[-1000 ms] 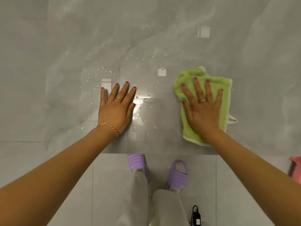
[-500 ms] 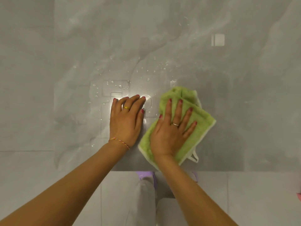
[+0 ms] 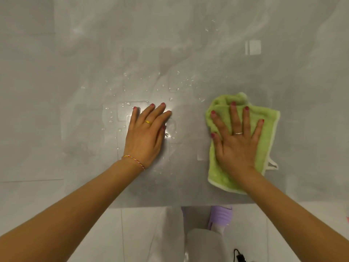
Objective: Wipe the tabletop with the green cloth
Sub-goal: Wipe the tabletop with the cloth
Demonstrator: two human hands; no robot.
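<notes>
The green cloth [image 3: 266,140], folded with a white hem and loop, lies flat on the glossy grey tabletop [image 3: 188,53], right of centre near the front edge. My right hand [image 3: 236,142] presses down on it with fingers straight and spread. My left hand [image 3: 146,135] rests flat on the bare tabletop to the left, fingers straight and close together. Water droplets [image 3: 177,87] dot the surface beyond and around my left hand.
The table's front edge [image 3: 151,207] runs across below my wrists. Below it are the tiled floor, my grey trouser leg [image 3: 204,246], a purple slipper [image 3: 221,216] and a small black plug [image 3: 239,258] on the floor.
My right hand slid the cloth left until it was next to my left hand, then back to the right. My left hand stayed flat on the table.
</notes>
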